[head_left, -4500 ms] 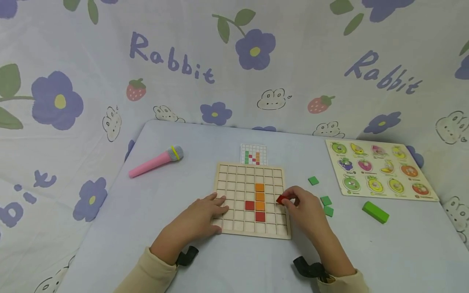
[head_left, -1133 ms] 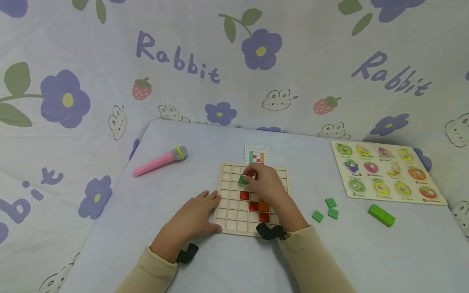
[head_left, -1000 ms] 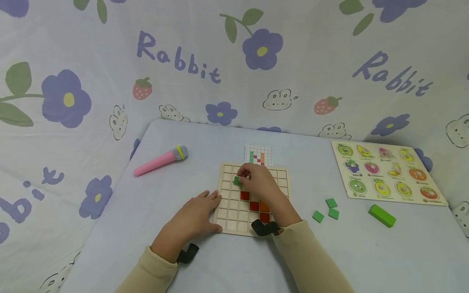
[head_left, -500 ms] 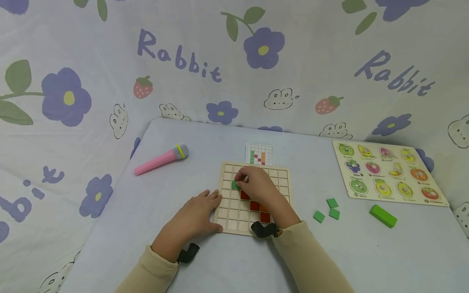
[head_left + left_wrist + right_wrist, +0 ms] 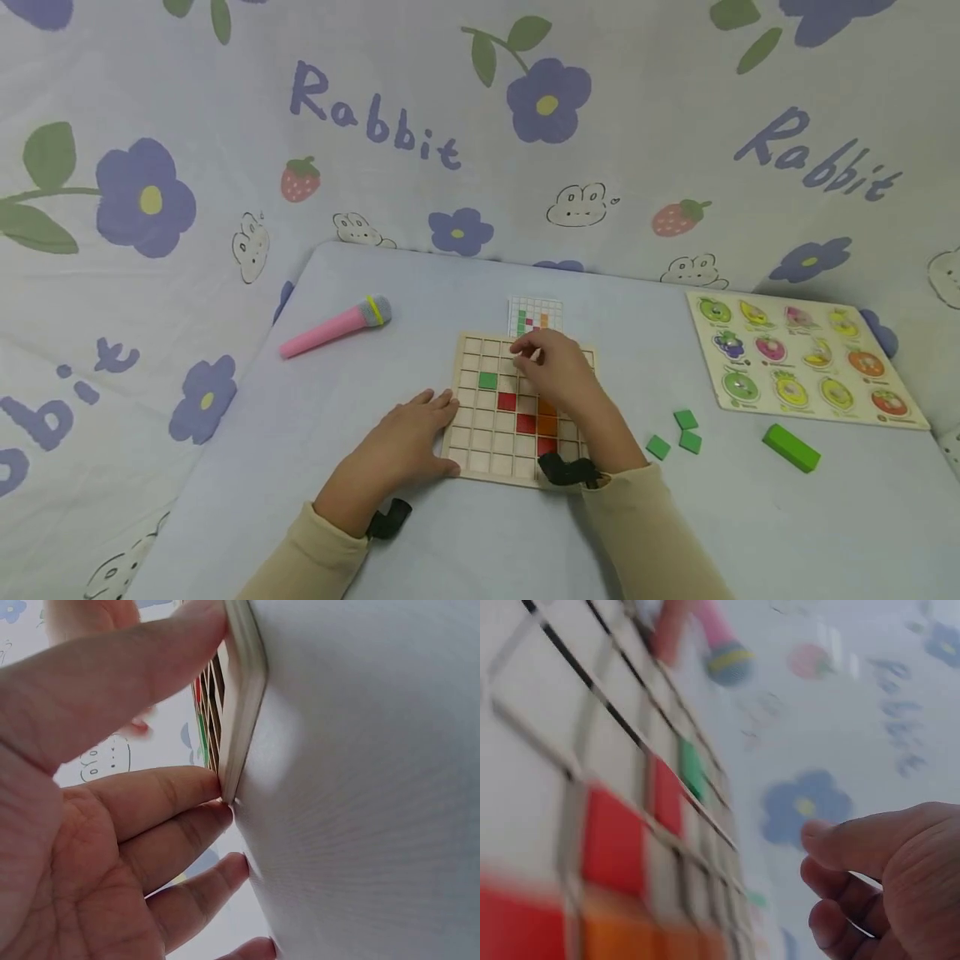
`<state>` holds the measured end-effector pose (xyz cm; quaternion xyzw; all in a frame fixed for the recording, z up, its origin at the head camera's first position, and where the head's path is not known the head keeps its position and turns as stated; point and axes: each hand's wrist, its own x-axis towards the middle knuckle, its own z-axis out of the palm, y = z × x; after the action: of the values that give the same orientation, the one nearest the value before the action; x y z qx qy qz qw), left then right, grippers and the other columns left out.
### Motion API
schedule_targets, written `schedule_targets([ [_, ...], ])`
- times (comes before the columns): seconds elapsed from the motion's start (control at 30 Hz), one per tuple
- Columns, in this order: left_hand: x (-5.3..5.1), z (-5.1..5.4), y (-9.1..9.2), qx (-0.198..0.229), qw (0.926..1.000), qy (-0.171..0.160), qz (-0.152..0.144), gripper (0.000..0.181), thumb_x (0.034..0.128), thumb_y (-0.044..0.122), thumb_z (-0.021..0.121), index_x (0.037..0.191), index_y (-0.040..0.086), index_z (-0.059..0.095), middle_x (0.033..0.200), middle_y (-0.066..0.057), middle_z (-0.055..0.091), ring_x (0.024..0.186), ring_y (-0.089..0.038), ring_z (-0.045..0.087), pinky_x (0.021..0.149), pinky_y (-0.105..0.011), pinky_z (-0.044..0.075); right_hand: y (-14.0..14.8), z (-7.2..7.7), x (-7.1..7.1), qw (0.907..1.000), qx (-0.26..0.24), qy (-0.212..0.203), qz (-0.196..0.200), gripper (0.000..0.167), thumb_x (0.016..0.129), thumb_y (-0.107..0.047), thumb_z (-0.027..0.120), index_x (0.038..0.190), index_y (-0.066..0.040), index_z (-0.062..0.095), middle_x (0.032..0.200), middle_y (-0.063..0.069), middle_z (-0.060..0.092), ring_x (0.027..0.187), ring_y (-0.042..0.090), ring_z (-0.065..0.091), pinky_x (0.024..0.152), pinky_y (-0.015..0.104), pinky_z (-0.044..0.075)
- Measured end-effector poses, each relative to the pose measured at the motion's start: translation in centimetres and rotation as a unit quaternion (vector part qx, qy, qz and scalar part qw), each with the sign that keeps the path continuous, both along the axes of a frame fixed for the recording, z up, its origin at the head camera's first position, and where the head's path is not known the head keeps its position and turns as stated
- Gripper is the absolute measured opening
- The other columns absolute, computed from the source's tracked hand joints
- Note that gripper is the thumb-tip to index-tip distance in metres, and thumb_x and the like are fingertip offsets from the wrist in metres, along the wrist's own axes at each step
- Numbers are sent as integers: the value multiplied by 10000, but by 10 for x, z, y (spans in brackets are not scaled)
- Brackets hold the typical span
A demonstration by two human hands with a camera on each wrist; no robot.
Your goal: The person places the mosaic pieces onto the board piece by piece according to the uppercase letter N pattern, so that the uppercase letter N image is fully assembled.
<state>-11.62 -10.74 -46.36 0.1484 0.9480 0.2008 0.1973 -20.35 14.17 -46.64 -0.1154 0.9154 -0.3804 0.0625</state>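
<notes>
My left hand (image 5: pixel 401 442) rests at the left edge of the wooden grid board (image 5: pixel 480 438), fingers extended; in the left wrist view, thumb and fingertips touch its rim. My right hand (image 5: pixel 562 375) hovers over the board's upper right part, fingers loosely bent, nothing between thumb and fingertips. A green square tile (image 5: pixel 487 381) sits in a cell to its left. Red tiles (image 5: pixel 507 402) step diagonally down to the right. Beside them, an orange tile (image 5: pixel 547 426) shows, the column above it partly hidden by my right hand. A pattern card (image 5: pixel 536 308) lies behind the board, its lower part covered.
Three loose green tiles (image 5: pixel 658 447) lie right of the board, near a green block (image 5: pixel 792 447). A fruit puzzle board (image 5: pixel 825 408) occupies the back right. At the left lies a pink toy microphone (image 5: pixel 330 334). Patterned cloth (image 5: pixel 420 83) rises behind the table.
The red tile pinched earliest now sits in the grid. My right hand then brought a green tile, let it go in a cell, and moved right. The left hand stays at the board's edge.
</notes>
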Motion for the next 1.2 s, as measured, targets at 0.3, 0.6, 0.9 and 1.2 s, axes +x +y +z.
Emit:
schedule_targets([
  [0.3,-2,-2,2,-89,9999,36,-36,916,895,339,921,1653,80,477,1763,-71,392,1668,-352,294,1333,-599,308,107,2,28,9898,526,192,-1309,228,1090,-172,637,1249,-57,754,1182,148,690,984,281,567,758,360,471],
  [0.6,-1,-3,3,-84,10000,-9,36,919,890,342,925,1655,94,479,1767,-57,390,1672,-335,286,1339,-584,303,168,-11,63,9500,1152,-1008,-2721,470,1048,-369,709,1333,4,674,1162,209,665,967,333,603,687,356,495],
  [0.9,0,-4,3,-49,10000,-29,77,916,893,343,924,1658,106,479,1767,-45,389,1673,-330,287,1340,-583,302,179,-19,68,9501,1217,-1135,-2640,524,1025,-373,747,1356,21,650,1204,251,641,992,367,602,757,431,542],
  [1.2,-1,-5,2,-55,10000,44,5,917,885,342,929,1649,91,488,1761,-61,401,1667,-339,300,1334,-590,311,193,-23,72,9443,1283,-1089,-2828,452,1037,-326,738,1281,42,643,1202,272,664,1014,383,612,779,455,523],
])
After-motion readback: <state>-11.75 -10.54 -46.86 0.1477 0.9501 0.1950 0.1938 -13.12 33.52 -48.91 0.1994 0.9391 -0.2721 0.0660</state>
